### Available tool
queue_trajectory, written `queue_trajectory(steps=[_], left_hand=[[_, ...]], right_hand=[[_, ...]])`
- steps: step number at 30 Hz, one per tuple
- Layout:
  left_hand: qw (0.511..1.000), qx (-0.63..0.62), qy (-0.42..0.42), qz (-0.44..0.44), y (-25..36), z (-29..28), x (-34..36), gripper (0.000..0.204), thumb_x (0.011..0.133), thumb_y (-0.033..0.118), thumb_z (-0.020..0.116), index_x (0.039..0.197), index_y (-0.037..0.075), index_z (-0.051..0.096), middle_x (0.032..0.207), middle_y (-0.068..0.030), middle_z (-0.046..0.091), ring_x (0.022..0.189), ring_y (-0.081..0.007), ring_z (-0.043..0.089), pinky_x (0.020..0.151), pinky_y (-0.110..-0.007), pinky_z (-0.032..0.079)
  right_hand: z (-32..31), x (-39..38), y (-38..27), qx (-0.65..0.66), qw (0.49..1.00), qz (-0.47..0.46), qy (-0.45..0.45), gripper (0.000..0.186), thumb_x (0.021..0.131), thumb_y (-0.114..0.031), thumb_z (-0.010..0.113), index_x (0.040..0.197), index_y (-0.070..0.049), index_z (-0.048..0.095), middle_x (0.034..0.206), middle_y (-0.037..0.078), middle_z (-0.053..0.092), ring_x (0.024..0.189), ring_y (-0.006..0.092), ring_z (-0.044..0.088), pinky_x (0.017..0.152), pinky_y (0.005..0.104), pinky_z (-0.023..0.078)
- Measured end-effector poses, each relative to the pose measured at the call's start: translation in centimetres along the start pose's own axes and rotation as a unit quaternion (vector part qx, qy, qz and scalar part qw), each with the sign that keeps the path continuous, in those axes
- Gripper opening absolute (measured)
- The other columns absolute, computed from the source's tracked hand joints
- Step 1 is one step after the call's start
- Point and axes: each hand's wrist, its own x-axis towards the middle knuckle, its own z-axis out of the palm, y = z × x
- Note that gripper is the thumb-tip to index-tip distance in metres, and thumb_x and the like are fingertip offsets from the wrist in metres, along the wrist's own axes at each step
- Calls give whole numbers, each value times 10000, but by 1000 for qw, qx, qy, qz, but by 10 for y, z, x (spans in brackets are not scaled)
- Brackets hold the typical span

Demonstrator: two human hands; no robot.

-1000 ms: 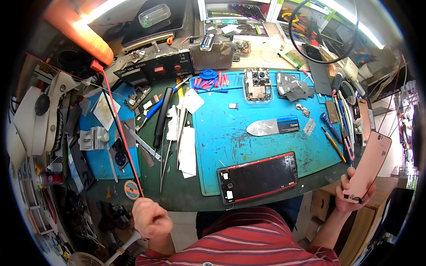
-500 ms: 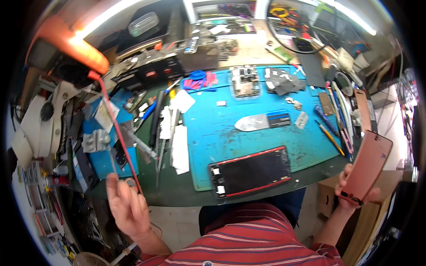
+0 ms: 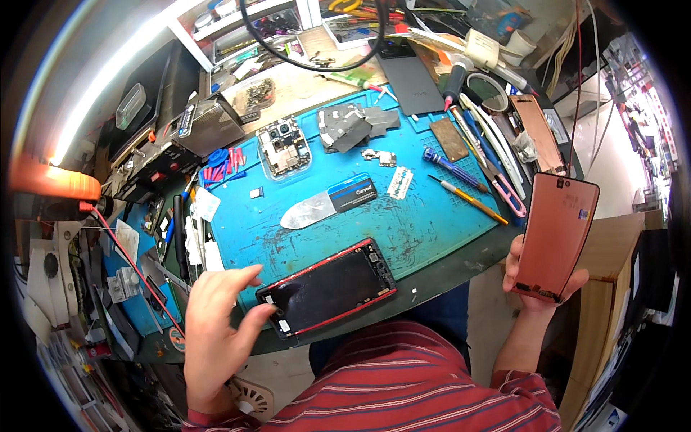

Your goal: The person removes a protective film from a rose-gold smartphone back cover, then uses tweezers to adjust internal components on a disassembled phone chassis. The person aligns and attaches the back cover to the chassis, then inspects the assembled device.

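My right hand [image 3: 531, 284] grips the lower end of a thin phone screen panel [image 3: 556, 230], its copper-pink back toward me and a dark flex strip at the bottom, held off the bench's right edge. My left hand [image 3: 216, 327] is empty, thumb and fingers apart, by the left end of a phone frame [image 3: 331, 288]. That frame is black inside with red sides and lies tilted across the mat's near edge; the thumb tip is very close to its corner, and I cannot tell whether they touch.
On the blue mat [image 3: 245, 237] lie a flat pry blade [image 3: 309, 212], a clear tray with a circuit board [image 3: 283, 147], black sheets [image 3: 353, 127], a screwdriver [image 3: 455, 170] and an orange pen-like tool [image 3: 471, 200]. A magnifier ring [image 3: 317, 66] hangs over the back. A red cable [image 3: 137, 266] crosses at left.
The view has swung to the right. My left hand has come from the bench's left side to the phone frame, its fingers spreading. My right hand keeps hold of the screen panel.
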Motion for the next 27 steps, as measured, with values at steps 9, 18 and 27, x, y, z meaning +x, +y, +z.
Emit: queue_trajectory(steps=[9,18,27], left_hand=[[970,148,-160,106,38,26,54,530,712,371,821,962,-19,564,895,-133,537,858,-306,524,771,-387,427],[952,197,-230,49,41,30,66,545,700,395,840,928,2,539,926,-147,557,920,-328,543,820,-409,442],[939,192,-278,-62,66,26,67,564,725,390,831,972,-14,525,919,-175,629,900,-357,596,797,-420,468]], right_hand=[[-22,-11,-2,-11,999,-24,-19,1143,698,-668,759,1456,37,277,1180,304,540,950,361,649,683,446,603],[-27,-20,-5,-17,999,-29,0,1124,690,-636,792,1442,40,301,1143,300,546,899,366,657,633,463,619],[-43,-37,-13,-51,998,-36,-11,1230,675,-761,702,1464,64,242,1195,328,528,948,322,663,687,401,612]])
